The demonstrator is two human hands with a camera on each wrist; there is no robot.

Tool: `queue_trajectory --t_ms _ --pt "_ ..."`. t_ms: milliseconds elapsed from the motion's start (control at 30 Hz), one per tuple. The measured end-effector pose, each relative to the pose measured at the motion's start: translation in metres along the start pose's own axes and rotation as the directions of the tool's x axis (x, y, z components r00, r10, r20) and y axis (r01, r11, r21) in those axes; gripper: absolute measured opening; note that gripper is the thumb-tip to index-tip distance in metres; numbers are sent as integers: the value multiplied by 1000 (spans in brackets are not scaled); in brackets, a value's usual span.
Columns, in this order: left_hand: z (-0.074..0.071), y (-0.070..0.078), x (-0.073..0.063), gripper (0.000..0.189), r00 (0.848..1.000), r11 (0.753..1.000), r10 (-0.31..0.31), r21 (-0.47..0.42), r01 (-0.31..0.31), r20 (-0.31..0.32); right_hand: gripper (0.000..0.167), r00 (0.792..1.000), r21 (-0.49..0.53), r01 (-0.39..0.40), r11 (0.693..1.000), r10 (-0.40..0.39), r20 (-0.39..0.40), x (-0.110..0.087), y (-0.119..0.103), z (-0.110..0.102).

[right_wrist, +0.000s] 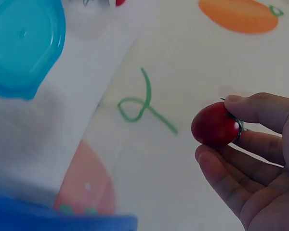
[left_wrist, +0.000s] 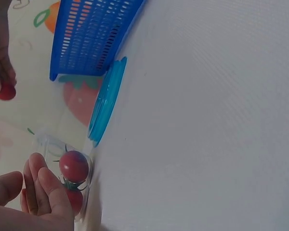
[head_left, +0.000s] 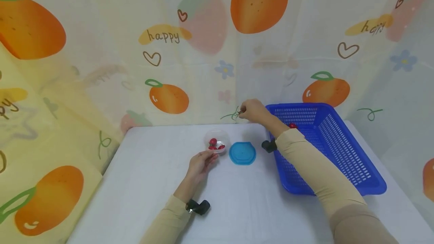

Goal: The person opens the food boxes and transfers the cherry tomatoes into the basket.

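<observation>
Sleeves: nearest the camera, the left sleeve enters low and the right sleeve slants in opposite.
Left hand: at the near side of the tub, thumb apart from loosely bent fingers, probably steadying it; how firmly it presses, one cannot tell.
Tub contents: small red tomatoes sit inside, the open top leaving them within finger reach.
Blue lid: flat just right of the tub, probably set aside to keep the opening free.
Right hand: raised, thumb and fingers closed round the held tomato, stalk towards the palm; likely a light hold to spare soft fruit.
Blue basket: under the right forearm, handy for that arm, another tomato showing inside.
Edges and room: white tabletop spreads widely left of the left hand; the lid-to-basket strip is narrower; the back edge runs just beyond the tub.
</observation>
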State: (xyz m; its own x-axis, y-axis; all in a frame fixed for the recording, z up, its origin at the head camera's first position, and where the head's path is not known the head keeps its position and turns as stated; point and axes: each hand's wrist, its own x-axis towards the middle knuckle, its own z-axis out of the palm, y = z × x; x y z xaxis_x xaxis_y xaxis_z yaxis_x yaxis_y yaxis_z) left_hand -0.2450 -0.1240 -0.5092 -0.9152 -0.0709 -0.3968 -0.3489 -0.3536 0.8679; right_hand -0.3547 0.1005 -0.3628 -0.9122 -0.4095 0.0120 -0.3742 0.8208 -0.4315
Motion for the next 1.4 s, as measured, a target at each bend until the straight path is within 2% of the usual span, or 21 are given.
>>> queue_trajectory --t_ms 167,367,533,667,833,967,1167,1267,1400 --pt "0 -2 0 30 1000 1000 -3 -5 3 2 29 999 -2 -42 999 42 -25 -10 33 -11" --pt "1 -1 0 29 1000 1000 8 -14 -8 4 31 994 -5 -97 995 97 -56 -24 72 -15" --pt "2 2 -1 28 1000 1000 12 0 -12 1 30 986 -4 -149 989 149 -75 -34 94 -15" --pt "1 1 -1 28 1000 1000 4 8 -4 -2 28 980 -13 -192 981 191 -53 -41 109 -11" --pt "0 0 0 29 1000 1000 -1 6 1 0 21 972 30 -233 972 232 35 -48 124 3" --pt "0 0 0 29 1000 1000 -8 8 8 -5 12 968 17 -238 971 236 84 -48 134 16" --pt "0 -1 -1 31 1000 1000 -13 0 13 -11 8 966 -18 -242 970 243 87 -45 144 34" --pt "0 -1 -2 31 1000 1000 -16 -1 16 -14 6 962 -31 -255 966 257 91 -46 142 39" --pt "0 -1 -2 30 1000 1000 -15 0 15 -15 15 958 -52 -272 961 275 86 -49 133 40"
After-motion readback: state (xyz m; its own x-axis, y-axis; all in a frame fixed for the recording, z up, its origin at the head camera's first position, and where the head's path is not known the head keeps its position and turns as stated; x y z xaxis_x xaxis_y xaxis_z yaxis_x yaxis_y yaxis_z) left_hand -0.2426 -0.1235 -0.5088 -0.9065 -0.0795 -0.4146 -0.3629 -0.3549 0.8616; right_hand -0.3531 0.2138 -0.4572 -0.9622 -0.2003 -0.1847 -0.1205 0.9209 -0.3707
